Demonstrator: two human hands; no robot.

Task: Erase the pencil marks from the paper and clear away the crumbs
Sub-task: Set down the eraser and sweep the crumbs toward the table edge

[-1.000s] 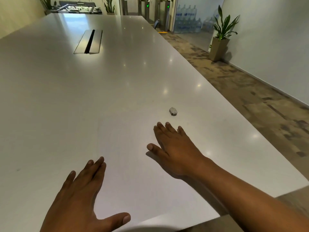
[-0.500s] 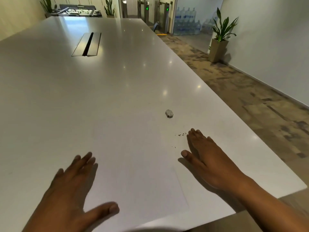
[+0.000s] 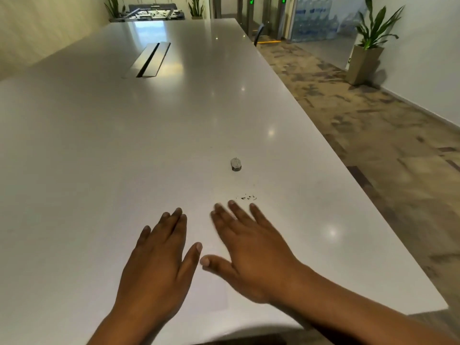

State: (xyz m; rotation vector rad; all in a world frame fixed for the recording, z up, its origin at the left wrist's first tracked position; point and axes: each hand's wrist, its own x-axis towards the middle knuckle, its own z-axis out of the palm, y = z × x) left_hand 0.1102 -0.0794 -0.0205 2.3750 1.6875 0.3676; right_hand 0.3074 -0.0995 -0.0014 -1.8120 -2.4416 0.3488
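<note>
White on white: paper (image 3: 209, 295) flat on the table (image 3: 124, 145) near its front edge, outline faint, seemingly under both hands. Thin, light and limp; slides and creases readily, so best pinned with a flat palm, not pinched. Left hand (image 3: 156, 260) spread, fingers straight, resting flat on the sheet. Right hand (image 3: 251, 255) likewise spread and holding nothing, blurred, fingertips just short of the crumbs (image 3: 246, 197). Dark, tiny, near-weightless specks in a short scatter; too small to pick up, better brushed with the side of a hand. Grey eraser (image 3: 236, 164) further on, small, rubbery, easily taken between thumb and fingers. No bin or tray in view for the sweepings; only a planter (image 3: 363, 63) on the floor, well apart, holding a leafy plant.
</note>
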